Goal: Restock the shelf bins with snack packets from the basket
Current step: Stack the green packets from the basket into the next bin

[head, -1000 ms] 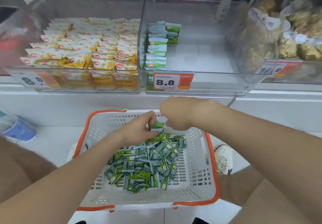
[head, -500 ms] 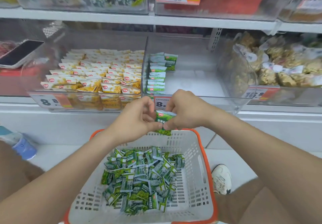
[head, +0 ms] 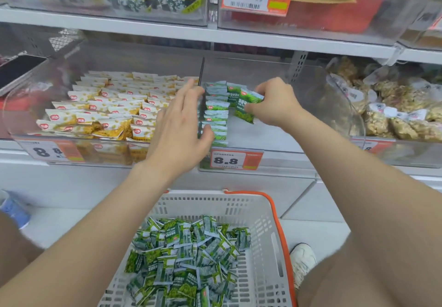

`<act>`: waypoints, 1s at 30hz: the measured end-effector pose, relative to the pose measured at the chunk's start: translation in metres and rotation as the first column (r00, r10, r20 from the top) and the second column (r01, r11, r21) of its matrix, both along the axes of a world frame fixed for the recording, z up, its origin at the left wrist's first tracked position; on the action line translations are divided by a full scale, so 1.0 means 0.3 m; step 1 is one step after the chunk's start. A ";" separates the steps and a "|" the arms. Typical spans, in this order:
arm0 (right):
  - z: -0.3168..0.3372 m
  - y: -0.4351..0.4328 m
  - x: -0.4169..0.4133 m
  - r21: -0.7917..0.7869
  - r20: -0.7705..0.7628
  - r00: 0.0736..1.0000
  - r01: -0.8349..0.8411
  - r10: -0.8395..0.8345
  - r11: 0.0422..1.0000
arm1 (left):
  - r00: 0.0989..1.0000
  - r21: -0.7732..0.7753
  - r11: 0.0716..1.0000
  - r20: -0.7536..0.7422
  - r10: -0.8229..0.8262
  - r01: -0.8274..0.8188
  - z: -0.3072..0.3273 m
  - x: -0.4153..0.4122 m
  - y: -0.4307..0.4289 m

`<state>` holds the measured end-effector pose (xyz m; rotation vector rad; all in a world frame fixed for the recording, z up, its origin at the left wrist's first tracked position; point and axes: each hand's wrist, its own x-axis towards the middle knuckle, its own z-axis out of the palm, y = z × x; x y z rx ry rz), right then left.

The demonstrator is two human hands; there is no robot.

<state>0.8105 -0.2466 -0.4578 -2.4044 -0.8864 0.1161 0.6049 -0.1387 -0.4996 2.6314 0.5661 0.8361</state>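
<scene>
View from a head-worn camera, looking down at a store shelf. The right hand [head: 275, 103] reaches into a clear shelf bin [head: 287, 139], its fingers pinching one green snack packet [head: 247, 107]. The packet sits tilted, just to the right of a row of green packets [head: 215, 117] lined up along the bin's left wall. The left hand [head: 181, 125] hovers in front of that row with fingers straight and spread wide, holding nothing; whether its thumb touches the row is unclear. An orange price tag [head: 235, 159] reading 8.8 hangs on the bin's front. The neighbouring bin on the left is packed with yellow-and-white packets [head: 107, 110]. Below, on the floor between the person's knees, stands a white basket [head: 263, 211] with an orange rim — a loose heap of green packets [head: 189, 259] lies inside it.
</scene>
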 end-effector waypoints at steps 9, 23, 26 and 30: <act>-0.119 0.280 0.227 -0.339 0.136 0.990 0.016 0.032 0.940 | 0.997 -0.129 0.990 -0.027 -0.070 0.066 -0.010 0.061 0.040; -0.182 0.367 0.255 -0.271 0.178 0.969 0.214 -0.170 0.939 | 0.999 -0.069 0.996 0.020 -0.048 0.049 -0.031 0.064 0.044; -0.168 0.336 0.222 -0.345 0.150 0.987 0.102 -0.053 0.933 | 0.999 -0.063 0.997 0.015 -0.045 0.046 -0.038 0.063 0.046; -0.146 0.247 0.177 -0.449 0.119 0.980 -0.092 0.162 0.889 | 0.996 -0.050 0.996 0.060 -0.073 0.076 -0.045 0.059 0.053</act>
